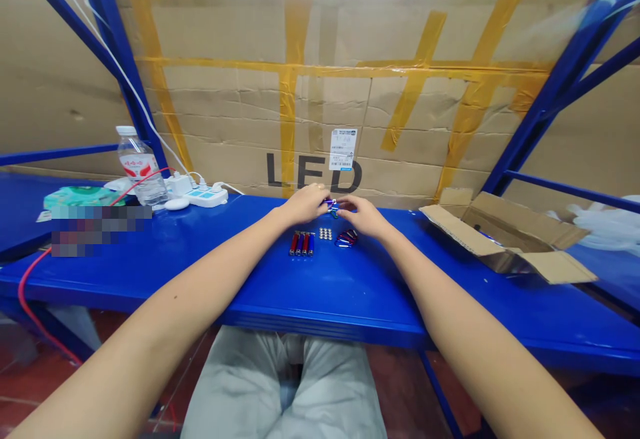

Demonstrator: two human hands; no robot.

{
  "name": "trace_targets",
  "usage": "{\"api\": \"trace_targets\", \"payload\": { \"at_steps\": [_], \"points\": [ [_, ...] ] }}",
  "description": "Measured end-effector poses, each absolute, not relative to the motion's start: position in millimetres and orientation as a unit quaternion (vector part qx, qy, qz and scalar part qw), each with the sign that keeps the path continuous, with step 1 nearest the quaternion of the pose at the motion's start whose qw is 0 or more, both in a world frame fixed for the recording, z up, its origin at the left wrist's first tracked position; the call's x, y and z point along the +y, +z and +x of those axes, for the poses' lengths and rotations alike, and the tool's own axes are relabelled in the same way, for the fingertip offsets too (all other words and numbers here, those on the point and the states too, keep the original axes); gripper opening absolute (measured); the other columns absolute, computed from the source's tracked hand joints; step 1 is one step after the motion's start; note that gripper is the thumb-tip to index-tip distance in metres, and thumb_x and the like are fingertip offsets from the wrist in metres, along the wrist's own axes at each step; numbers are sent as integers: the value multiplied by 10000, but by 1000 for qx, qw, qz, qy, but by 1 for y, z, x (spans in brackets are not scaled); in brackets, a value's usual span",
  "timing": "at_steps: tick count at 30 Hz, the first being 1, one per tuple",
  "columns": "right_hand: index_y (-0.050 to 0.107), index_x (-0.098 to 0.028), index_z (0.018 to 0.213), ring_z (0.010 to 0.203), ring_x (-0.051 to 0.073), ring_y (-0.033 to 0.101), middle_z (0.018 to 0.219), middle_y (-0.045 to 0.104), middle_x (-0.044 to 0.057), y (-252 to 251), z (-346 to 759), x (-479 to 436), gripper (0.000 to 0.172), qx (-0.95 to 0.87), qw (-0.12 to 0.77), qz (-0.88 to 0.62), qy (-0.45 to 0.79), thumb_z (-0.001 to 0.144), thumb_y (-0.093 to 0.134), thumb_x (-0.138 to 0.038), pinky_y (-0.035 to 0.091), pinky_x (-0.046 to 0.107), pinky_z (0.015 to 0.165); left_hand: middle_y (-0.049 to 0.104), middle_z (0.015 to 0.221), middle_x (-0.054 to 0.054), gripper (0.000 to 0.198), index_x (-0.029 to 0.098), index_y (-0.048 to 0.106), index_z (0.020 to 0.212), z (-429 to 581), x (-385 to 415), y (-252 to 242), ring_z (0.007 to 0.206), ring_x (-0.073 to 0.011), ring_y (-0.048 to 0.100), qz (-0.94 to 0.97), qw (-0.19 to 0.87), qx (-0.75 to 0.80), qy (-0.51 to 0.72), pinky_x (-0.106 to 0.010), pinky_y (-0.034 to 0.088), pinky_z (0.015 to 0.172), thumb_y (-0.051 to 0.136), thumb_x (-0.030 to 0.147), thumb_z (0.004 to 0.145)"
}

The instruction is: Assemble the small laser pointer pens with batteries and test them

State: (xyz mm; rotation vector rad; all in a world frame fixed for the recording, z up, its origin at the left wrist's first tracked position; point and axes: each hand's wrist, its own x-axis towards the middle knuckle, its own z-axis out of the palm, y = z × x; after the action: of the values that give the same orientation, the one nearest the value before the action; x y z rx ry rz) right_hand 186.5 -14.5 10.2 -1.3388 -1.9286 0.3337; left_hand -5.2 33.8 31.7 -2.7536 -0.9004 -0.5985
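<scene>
My left hand [307, 204] reaches to the back of the table, its fingertips closed on a small shiny blue-purple metal piece [329, 202]. Facing it from the right, my right hand [365, 215] curls its thumb and fingers at the piece's other end; what they pinch is too small to make out. Nearer to me, several mini flashlights [302, 243], red and blue with silver ends, lie side by side in a row. Small silver button cells [325, 233] form a neat block beside them. Below my right hand lies a cluster of red and blue carabiners [346, 238].
An open cardboard box [500, 232] is on the right of the blue table [320, 292]. To the left stand a plastic bottle [143, 169], a white power strip [207, 195] and a green packet [80, 197]. Taped cardboard [225, 112] rises behind the table.
</scene>
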Motion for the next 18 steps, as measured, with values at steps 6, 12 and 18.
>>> {"api": "trace_targets", "payload": {
  "at_steps": [6, 12, 18],
  "points": [
    [633, -121, 962, 847, 179, 663, 909, 716, 96, 15, 184, -19, 139, -716, 426, -441, 332, 861, 558, -181, 519, 304, 781, 588, 1015, -113, 206, 124, 547, 1035, 7, 9, 40, 916, -201, 570, -928, 94, -268, -242, -304, 442, 805, 408, 245, 945],
    [555, -153, 723, 514, 127, 534, 564, 576, -2, 17, 190, -21, 138, -720, 410, -486, 279, 832, 577, -235, 455, 265, 576, 619, 1031, -117, 202, 157, 518, 1053, 8, 5, 35, 941, -221, 595, -930, 134, -276, -203, -315, 434, 791, 362, 254, 967],
    [536, -176, 674, 582, 135, 532, 582, 584, -11, 9, 189, -17, 178, -760, 374, -516, 128, 825, 566, -266, 390, 241, 582, 683, 1001, -110, 267, 182, 536, 1099, 6, 5, 32, 891, -244, 640, -929, 105, -316, -161, -325, 432, 736, 345, 320, 975]
  ]
}}
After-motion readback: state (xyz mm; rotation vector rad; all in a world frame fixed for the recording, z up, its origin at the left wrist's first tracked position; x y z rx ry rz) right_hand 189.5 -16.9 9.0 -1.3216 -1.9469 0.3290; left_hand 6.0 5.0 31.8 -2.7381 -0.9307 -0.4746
